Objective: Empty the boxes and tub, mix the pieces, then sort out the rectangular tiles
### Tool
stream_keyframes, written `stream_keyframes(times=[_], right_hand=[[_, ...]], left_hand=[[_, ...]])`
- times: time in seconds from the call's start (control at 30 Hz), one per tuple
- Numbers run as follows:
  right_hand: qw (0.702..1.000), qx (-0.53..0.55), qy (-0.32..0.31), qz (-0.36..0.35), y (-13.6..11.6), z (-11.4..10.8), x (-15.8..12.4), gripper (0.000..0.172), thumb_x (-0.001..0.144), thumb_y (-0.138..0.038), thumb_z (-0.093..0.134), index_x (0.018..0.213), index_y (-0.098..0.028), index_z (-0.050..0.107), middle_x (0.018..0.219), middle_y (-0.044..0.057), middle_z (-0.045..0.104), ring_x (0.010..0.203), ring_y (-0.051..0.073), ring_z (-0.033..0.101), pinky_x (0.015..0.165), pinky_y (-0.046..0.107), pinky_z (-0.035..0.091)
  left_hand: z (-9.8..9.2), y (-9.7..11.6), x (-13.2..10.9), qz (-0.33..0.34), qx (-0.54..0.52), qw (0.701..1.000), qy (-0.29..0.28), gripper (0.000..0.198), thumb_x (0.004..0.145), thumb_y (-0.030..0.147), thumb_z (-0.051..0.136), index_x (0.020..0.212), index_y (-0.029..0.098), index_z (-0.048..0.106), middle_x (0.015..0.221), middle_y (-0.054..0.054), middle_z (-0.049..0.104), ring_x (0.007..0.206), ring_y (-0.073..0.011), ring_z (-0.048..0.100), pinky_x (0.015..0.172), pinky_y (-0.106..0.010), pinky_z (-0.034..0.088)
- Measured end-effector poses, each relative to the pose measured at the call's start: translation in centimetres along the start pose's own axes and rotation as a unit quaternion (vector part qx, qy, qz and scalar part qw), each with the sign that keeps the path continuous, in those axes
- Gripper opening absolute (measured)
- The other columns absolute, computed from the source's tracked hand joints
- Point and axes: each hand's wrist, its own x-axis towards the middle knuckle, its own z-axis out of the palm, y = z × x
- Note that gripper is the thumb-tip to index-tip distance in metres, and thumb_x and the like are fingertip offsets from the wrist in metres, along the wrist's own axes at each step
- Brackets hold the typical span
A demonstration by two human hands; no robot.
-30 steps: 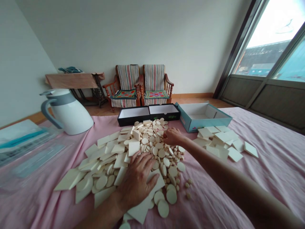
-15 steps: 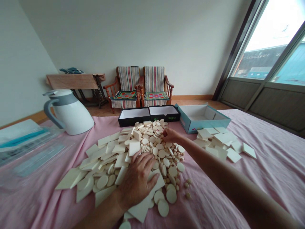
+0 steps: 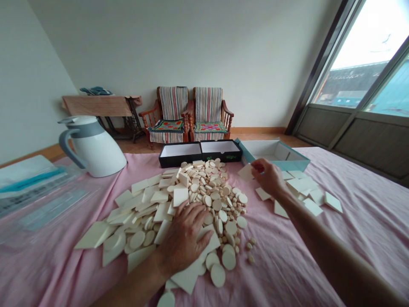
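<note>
At the far left, a white insulated jug (image 3: 92,147) stood on the pink cloth (image 3: 361,238). My left hand (image 3: 183,238) lay open and flat, fingers spread across the heap of cream tiles and discs (image 3: 204,200), gripping nothing I could make out. Behind the heap sat two open black boxes (image 3: 200,161). The heap lay between my hands, mostly under and nearer the left one. Past its right edge, my right hand (image 3: 268,177) was closed on one square cream tile (image 3: 246,172), which stuck out to the hand's left, just in front of the near corner of the open teal box (image 3: 281,160). Being square, it showed no clear long axis. Further right lay loose square tiles (image 3: 302,185), close to that hand.
</note>
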Motion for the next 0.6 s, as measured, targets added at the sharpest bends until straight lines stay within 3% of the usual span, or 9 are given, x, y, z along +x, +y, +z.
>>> stream_keyframes(times=[0.17,0.3,0.37,0.43,0.5,0.6], right_hand=[[0.985,-0.031,0.104,0.135,7.4,-5.0,-1.0,0.029,0.072,-0.036,0.054,0.089,-0.018,0.070,0.075,0.007,0.070,0.069,0.022,0.064,0.062,0.032,0.045],[0.969,-0.065,0.158,0.178,9.8,-6.0,-0.6,0.034,0.073,-0.033,0.053,0.095,-0.016,0.072,0.085,0.011,0.072,0.084,0.027,0.066,0.073,0.038,0.048],[0.972,-0.052,0.169,0.156,8.5,-5.2,-0.7,0.033,0.075,-0.033,0.051,0.095,-0.016,0.071,0.090,0.012,0.071,0.089,0.027,0.066,0.077,0.040,0.049],[0.987,-0.003,0.134,0.088,5.4,-4.1,-1.8,0.030,0.079,-0.034,0.050,0.093,-0.018,0.070,0.091,0.009,0.071,0.085,0.024,0.066,0.074,0.037,0.050],[0.998,0.063,0.000,-0.013,1.0,-3.1,-4.1,0.023,0.082,-0.033,0.051,0.088,-0.019,0.069,0.085,0.006,0.071,0.074,0.020,0.065,0.069,0.033,0.050],[0.951,0.145,-0.201,-0.186,-5.8,-2.1,-8.9,0.020,0.087,-0.029,0.051,0.099,-0.022,0.065,0.094,0.006,0.069,0.083,0.018,0.063,0.074,0.032,0.050]], left_hand=[[0.2,0.0,0.1,-0.002,-0.005,1.000,0.007,0.028,0.085,0.029,0.060,0.110,0.020,0.062,0.116,-0.008,0.065,0.114,-0.0260,0.055,0.108,-0.052,0.035],[0.2,-0.2,0.2,0.000,-0.006,1.000,0.017,0.025,0.083,0.028,0.062,0.107,0.021,0.063,0.114,-0.007,0.066,0.112,-0.0251,0.057,0.107,-0.052,0.036],[0.2,-0.3,0.2,0.003,-0.002,1.000,0.026,0.025,0.083,0.026,0.063,0.107,0.021,0.063,0.113,-0.006,0.066,0.111,-0.0243,0.058,0.107,-0.051,0.036],[0.0,-0.5,0.2,0.005,0.006,0.999,0.032,0.025,0.083,0.027,0.064,0.107,0.020,0.063,0.113,-0.006,0.066,0.111,-0.0238,0.059,0.107,-0.050,0.036],[-0.2,-0.7,0.3,0.005,0.018,0.999,0.035,0.025,0.084,0.029,0.064,0.108,0.020,0.063,0.114,-0.007,0.066,0.112,-0.0239,0.058,0.108,-0.050,0.035],[-0.5,-1.4,0.6,0.004,0.041,0.998,0.040,0.025,0.088,0.032,0.061,0.108,0.018,0.063,0.115,-0.008,0.066,0.114,-0.0244,0.057,0.109,-0.050,0.034]])
